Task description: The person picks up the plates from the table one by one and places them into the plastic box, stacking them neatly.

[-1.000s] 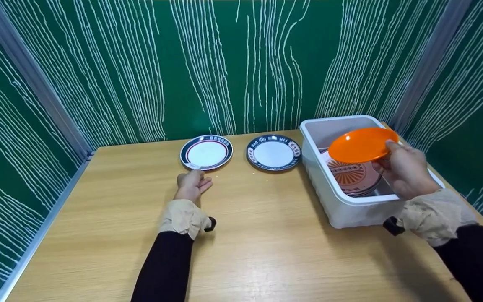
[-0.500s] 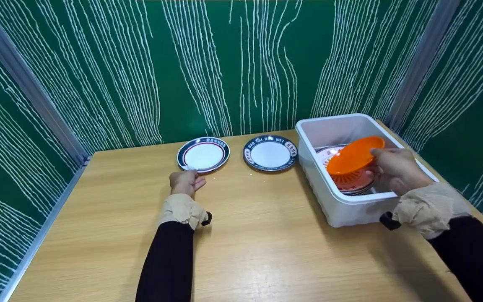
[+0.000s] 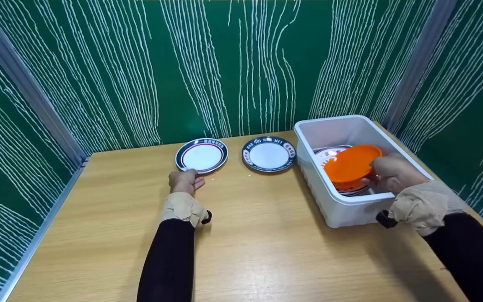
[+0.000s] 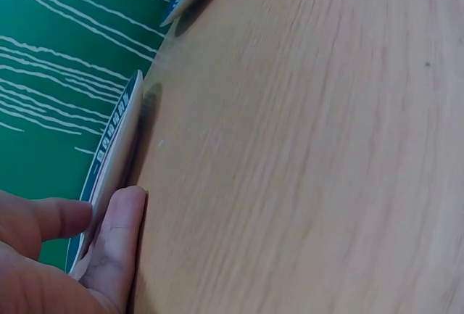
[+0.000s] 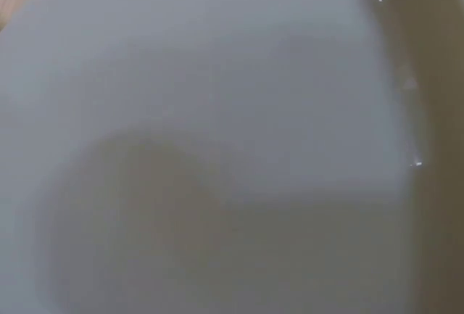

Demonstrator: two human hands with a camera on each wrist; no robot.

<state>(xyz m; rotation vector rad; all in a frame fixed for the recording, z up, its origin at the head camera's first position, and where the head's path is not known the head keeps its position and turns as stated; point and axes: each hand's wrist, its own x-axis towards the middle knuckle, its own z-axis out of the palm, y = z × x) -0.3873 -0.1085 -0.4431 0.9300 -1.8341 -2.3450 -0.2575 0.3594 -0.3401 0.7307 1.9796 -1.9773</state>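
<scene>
My left hand (image 3: 184,181) pinches the near rim of a white plate with a dark blue border (image 3: 201,157). In the left wrist view the thumb lies on top of that plate (image 4: 116,136) and the fingers are under its edge. On the right, an orange plate (image 3: 350,165) is tilted inside a white plastic bin (image 3: 361,199), gripped at its right edge by my right hand (image 3: 398,171). Patterned plates (image 3: 329,153) lie below it, mostly covered. The right wrist view is filled by a blurred pale surface, and no hand shows there.
A second blue-rimmed white plate (image 3: 268,154) lies on the wooden table (image 3: 250,243) between the first plate and the bin. Green panels with white lines (image 3: 241,67) enclose the back and both sides. Small white specks dot the table near the plates.
My right hand has lowered the orange plate deeper into the bin, over the patterned plates. The left hand keeps its place at the plate's rim. The head view has shifted slightly.
</scene>
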